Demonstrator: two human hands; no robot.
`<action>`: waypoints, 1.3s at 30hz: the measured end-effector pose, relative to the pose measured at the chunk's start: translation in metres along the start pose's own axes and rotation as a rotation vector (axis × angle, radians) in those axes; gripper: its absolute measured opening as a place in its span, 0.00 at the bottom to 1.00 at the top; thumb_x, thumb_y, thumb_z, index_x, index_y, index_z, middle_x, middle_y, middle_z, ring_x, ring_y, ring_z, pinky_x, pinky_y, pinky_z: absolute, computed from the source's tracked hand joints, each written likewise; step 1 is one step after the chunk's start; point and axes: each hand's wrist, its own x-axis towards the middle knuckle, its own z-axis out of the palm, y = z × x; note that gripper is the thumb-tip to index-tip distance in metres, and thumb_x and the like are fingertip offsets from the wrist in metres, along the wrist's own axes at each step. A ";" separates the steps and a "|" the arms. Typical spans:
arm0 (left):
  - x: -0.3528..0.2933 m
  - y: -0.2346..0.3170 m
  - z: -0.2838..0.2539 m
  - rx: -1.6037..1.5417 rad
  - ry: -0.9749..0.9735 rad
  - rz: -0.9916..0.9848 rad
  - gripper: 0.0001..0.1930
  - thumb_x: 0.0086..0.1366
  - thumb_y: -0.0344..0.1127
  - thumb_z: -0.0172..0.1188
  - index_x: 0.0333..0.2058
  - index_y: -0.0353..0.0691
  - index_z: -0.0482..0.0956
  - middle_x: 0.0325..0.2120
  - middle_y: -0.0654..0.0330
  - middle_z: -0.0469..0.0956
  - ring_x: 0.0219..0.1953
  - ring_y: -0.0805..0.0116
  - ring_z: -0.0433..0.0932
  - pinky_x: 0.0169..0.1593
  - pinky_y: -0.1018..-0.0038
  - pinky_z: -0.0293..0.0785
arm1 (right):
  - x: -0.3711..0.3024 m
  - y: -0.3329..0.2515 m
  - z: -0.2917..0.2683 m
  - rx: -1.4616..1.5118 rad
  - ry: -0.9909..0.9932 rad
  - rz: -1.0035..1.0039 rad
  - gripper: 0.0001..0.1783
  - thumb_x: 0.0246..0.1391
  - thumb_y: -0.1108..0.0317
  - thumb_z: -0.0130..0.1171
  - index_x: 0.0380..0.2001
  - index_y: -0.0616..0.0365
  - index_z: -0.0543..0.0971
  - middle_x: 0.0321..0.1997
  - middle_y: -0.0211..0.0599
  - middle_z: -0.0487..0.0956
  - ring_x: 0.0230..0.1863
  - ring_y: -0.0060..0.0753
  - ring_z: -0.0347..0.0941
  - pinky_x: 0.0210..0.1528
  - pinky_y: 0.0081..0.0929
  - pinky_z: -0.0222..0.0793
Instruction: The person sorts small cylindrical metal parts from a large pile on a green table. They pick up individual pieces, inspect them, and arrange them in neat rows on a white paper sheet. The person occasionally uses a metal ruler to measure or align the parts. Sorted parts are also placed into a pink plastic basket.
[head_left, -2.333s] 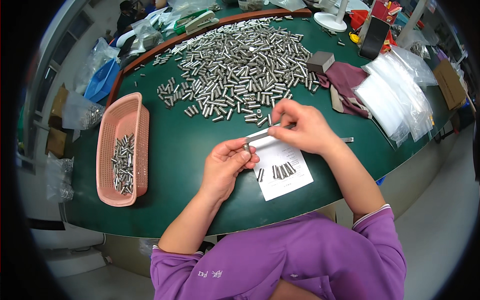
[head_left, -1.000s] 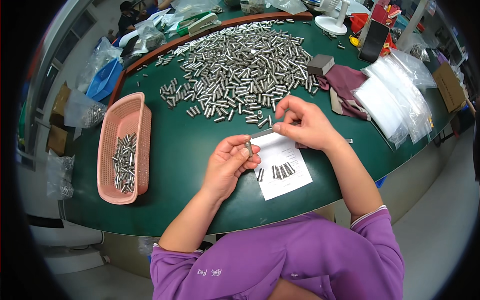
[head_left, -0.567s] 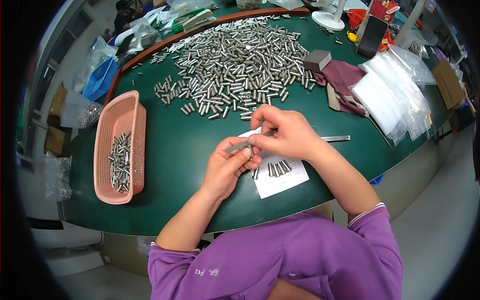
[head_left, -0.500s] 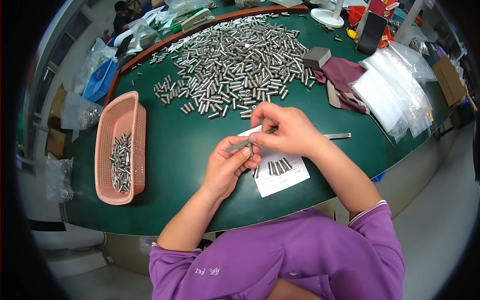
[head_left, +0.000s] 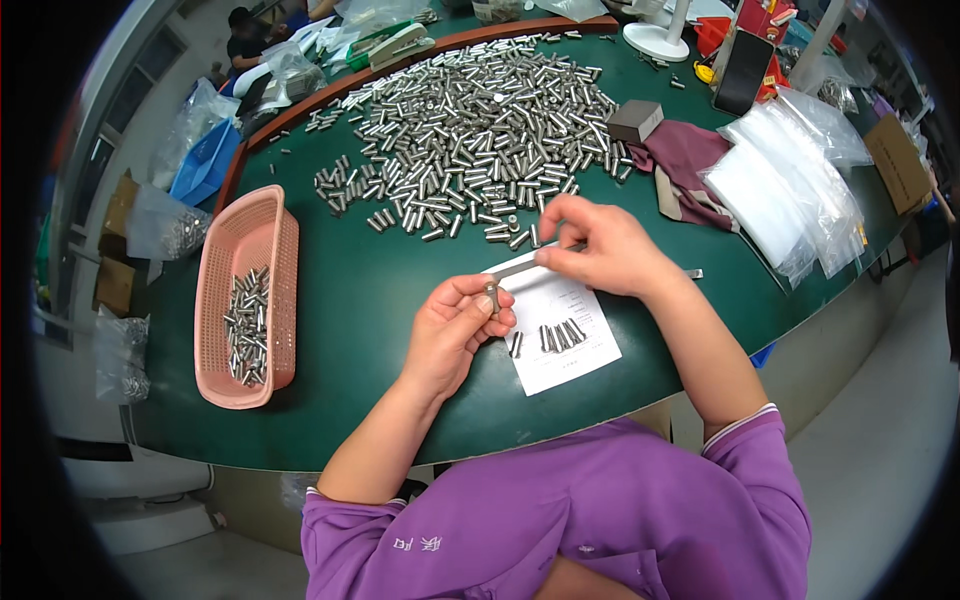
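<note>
My left hand [head_left: 455, 322] is closed, its thumb and fingers pinching a short metal pin [head_left: 491, 291] with its end facing up. In my right hand [head_left: 607, 247] is a flat grey metal strip [head_left: 517, 267], gripped near its far right part between thumb and fingers. The strip's left end is close to the pin; I cannot tell whether they touch. Below the hands lies a printed white sheet [head_left: 552, 372], partly covered by them. Several metal pins [head_left: 563, 335] rest in a row on it, and a single pin [head_left: 516, 345] lies near its left edge.
A large heap of metal pins [head_left: 480, 130] covers the far middle of the green table [head_left: 400, 260]. At left stands a pink basket [head_left: 286, 310] with pins inside. A grey block [head_left: 635, 121], maroon cloth [head_left: 688, 160], plastic bags [head_left: 765, 185] and phone [head_left: 744, 70] are at right.
My right hand has moved right and slightly up, drawing the strip that way across the pin. My left hand stays nearly in place, still pinching the pin.
</note>
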 end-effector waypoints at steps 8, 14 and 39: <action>0.002 0.004 0.004 0.020 0.051 -0.020 0.12 0.67 0.28 0.54 0.49 0.36 0.72 0.40 0.56 0.78 0.38 0.71 0.80 0.42 0.80 0.79 | 0.000 -0.001 0.008 0.098 0.006 -0.016 0.16 0.47 0.55 0.65 0.34 0.51 0.74 0.18 0.27 0.75 0.23 0.27 0.74 0.28 0.28 0.67; 0.001 0.000 0.007 0.015 0.036 -0.032 0.13 0.66 0.27 0.55 0.48 0.34 0.72 0.37 0.56 0.78 0.35 0.70 0.80 0.40 0.80 0.80 | 0.002 -0.015 0.027 0.031 0.018 -0.127 0.16 0.47 0.53 0.64 0.34 0.49 0.74 0.19 0.29 0.76 0.24 0.36 0.75 0.29 0.32 0.67; 0.000 -0.002 0.005 -0.001 0.014 -0.016 0.11 0.67 0.29 0.53 0.47 0.36 0.70 0.36 0.56 0.77 0.33 0.72 0.78 0.36 0.80 0.77 | -0.001 -0.003 0.008 -0.008 0.037 -0.053 0.16 0.45 0.55 0.65 0.33 0.49 0.74 0.18 0.28 0.75 0.22 0.32 0.74 0.28 0.31 0.66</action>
